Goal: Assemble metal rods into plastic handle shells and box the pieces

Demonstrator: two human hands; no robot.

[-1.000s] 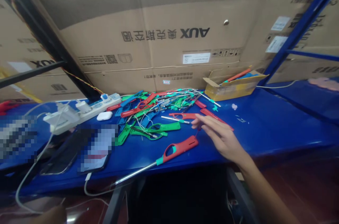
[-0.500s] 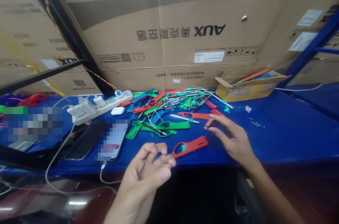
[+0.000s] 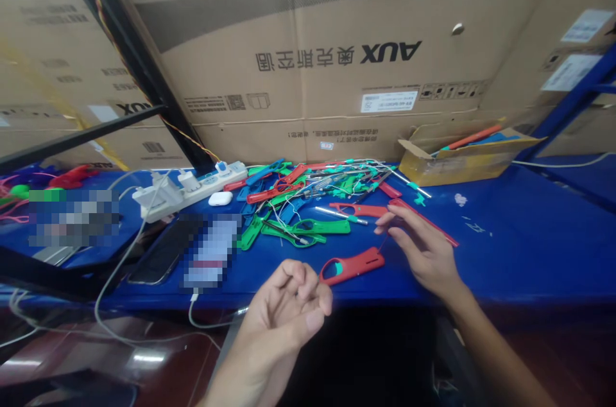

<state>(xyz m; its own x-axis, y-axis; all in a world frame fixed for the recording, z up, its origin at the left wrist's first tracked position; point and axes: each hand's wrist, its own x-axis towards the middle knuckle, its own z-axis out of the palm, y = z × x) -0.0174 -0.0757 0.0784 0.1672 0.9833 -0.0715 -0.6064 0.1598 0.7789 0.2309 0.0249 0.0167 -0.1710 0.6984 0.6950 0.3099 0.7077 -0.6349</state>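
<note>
My left hand (image 3: 296, 304) is raised palm up at the table's front edge, its fingers curled but apart, holding nothing. Just beyond its fingertips a red plastic lighter-like handle (image 3: 359, 266) with a green trigger lies on the blue table. My right hand (image 3: 421, 250) hovers above and right of that handle, its thumb and fingers apart. A thin reddish line runs from the handle up toward its fingertips. Behind, a second red handle (image 3: 359, 209) and a silver tube (image 3: 337, 214) lie beside a pile of green, blue and red parts (image 3: 298, 195).
A white power strip (image 3: 192, 192), an earbud case (image 3: 220, 199) and two phones (image 3: 212, 253) lie to the left. An open cardboard box (image 3: 462, 166) with parts stands at the back right. Large cartons (image 3: 317, 22) form the back wall.
The whole view has shifted a little, moving the scene rightward. My left hand's fingers have curled slightly more. My right hand keeps nearly the same pose above the red handle.
</note>
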